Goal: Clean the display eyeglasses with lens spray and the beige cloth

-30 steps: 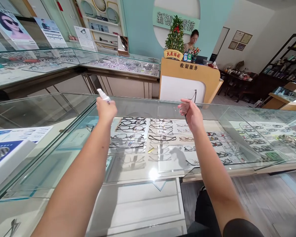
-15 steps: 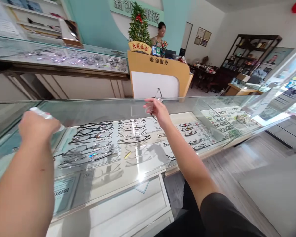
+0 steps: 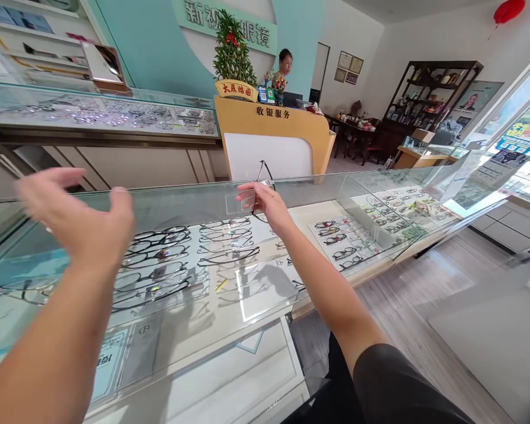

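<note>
My right hand (image 3: 267,205) grips a pair of dark, thin-framed eyeglasses (image 3: 268,168) above the glass display counter (image 3: 309,185). One temple sticks up over the fingers, and a clear lens shows at the fingertips. My left hand (image 3: 82,224) is raised over the counter's left part, thumb and fingers apart, slightly blurred. No white item shows in it now. Beneath the glass lie rows of dark eyeglasses (image 3: 152,259) on a white display board, with thinner frames (image 3: 227,241) beside them.
A wood-coloured cashier desk (image 3: 274,121) stands beyond the counter, with a person (image 3: 284,63) behind it. At the back left is another glass case (image 3: 115,118) full of eyewear. More frames (image 3: 333,232) lie in the counter's right section. Grey floor (image 3: 406,300) shows at right.
My left hand has opened and turned; the white item it held is out of sight. My right hand keeps the eyeglasses at about the same place. The view has shifted slightly right.
</note>
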A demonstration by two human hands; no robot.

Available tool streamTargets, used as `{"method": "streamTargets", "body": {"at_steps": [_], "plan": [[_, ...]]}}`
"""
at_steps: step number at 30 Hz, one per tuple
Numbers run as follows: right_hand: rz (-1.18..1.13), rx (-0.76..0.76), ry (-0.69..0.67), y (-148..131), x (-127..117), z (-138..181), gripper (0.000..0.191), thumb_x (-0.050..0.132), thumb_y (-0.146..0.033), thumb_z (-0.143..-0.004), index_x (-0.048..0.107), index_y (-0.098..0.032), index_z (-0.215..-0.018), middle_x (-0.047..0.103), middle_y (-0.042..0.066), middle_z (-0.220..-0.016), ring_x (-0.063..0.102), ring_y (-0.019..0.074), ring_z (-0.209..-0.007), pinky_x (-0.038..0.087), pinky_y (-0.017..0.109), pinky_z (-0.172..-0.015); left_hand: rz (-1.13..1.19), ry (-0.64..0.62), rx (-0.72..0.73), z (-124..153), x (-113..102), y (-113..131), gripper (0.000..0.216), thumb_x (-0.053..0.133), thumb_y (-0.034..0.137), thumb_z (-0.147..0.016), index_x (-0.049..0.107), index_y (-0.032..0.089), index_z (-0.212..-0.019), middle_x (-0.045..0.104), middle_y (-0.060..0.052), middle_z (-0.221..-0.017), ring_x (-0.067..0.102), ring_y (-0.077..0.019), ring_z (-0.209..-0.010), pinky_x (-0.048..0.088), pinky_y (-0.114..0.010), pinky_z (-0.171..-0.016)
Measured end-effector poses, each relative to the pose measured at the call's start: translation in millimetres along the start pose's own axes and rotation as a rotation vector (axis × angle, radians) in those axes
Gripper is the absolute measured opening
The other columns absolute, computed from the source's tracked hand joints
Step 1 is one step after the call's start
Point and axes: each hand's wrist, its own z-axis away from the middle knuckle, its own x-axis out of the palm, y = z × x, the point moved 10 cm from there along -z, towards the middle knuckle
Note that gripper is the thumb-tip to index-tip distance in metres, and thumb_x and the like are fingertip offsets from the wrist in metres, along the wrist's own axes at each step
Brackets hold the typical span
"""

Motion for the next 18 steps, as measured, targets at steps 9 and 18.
{"method": "streamTargets", "body": {"at_steps": [9,18], "plan": [[0.110,-0.024,-0.094,-2,33,15,0.045,0.066,-0.068,-0.101,0.081,-0.025,-0.104,0.077,0.006,-0.130,0.067,0.0194,-0.103,0.053,0.030,-0.082,0.236,-0.731,-0.015,114,73,93,0.072,0.084,0.068,-0.082,0.068,0.024,-0.136,0.079,-0.011,-0.129,0.078,-0.0324,-0.110,0.063,-0.049,-0.098],[0.157,-0.033,-0.154,-4,50,25,0.054,0.061,-0.073,-0.104,0.084,-0.025,-0.108,0.073,0.008,-0.137,0.063,0.0219,-0.116,0.055,0.032,-0.094,0.339,-0.686,-0.004,114,68,96,0.070,0.087,0.064,-0.083,0.072,0.027,-0.140,0.084,-0.006,-0.113,0.079,-0.0287,-0.100,0.064,-0.045,-0.098]]}}
